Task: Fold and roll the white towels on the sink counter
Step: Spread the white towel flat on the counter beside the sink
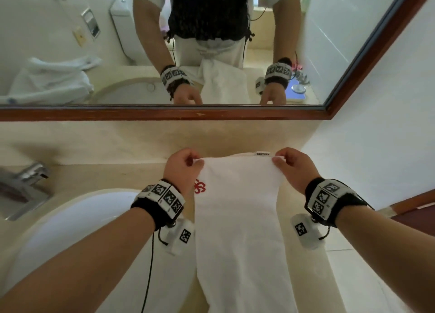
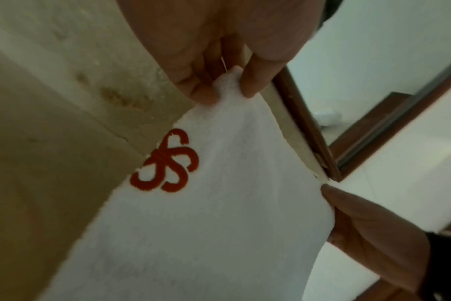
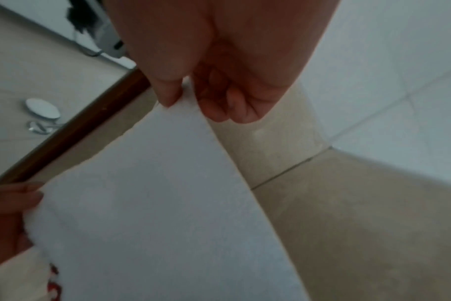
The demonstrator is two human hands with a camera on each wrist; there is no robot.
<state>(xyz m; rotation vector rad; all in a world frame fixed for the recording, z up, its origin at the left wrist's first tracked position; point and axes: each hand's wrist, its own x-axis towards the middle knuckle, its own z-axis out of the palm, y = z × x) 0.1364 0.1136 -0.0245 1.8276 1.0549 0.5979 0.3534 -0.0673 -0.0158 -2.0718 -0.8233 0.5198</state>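
White towel [image 1: 240,218] lengthwise toward mirror [image 1: 211,42], hands [image 1: 182,169] pinching.

A wood-framed mirror [image 1: 164,113] runs along the back wall above a beige stone backsplash [image 1: 94,140]. The beige surface [image 1: 348,272] holds a white basin [image 1: 70,221] with a chrome faucet [image 1: 26,180] at its left. A white tiled wall [image 1: 381,136] closes the right side. Light is soft and even.

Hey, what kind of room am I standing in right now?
Most likely a hotel bathroom: a sink with a chrome faucet, a wood-framed mirror reflecting a toilet, and a white towel with a red monogram.
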